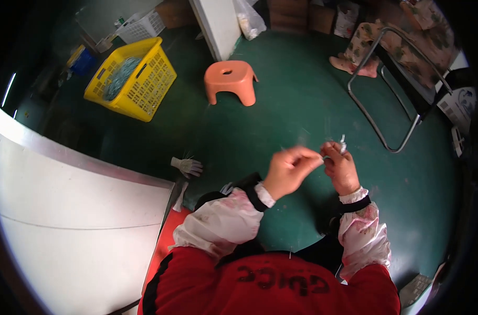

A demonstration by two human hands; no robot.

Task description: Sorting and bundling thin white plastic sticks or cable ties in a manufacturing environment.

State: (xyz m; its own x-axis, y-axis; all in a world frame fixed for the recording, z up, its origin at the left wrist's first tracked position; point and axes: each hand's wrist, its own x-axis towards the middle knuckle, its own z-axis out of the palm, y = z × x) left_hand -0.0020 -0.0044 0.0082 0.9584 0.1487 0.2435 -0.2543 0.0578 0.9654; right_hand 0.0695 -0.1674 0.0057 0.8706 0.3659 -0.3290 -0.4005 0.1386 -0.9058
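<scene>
My left hand (pixel 290 170) is closed in a pinch, slightly blurred, its fingertips turned towards my right hand. A tiny pale bit shows at those fingertips, too small to name. Beside it, my right hand (pixel 342 170) is closed with its fingers curled. From the top of that fist sticks up a small, slim silvery-white piece (pixel 343 143), whose kind I cannot make out. The two hands nearly meet, held above the green floor in front of my lap. Patterned sleeve covers with black cuffs wrap both forearms.
An orange plastic stool (pixel 229 79) stands ahead. Left of it is a yellow crate (pixel 152 79) with pale bluish strands inside. A glove (pixel 187 166) lies on the floor by a white panel (pixel 76 210). On the right, a person in patterned clothing (pixel 375 44) sits near a metal-framed chair (pixel 373 123).
</scene>
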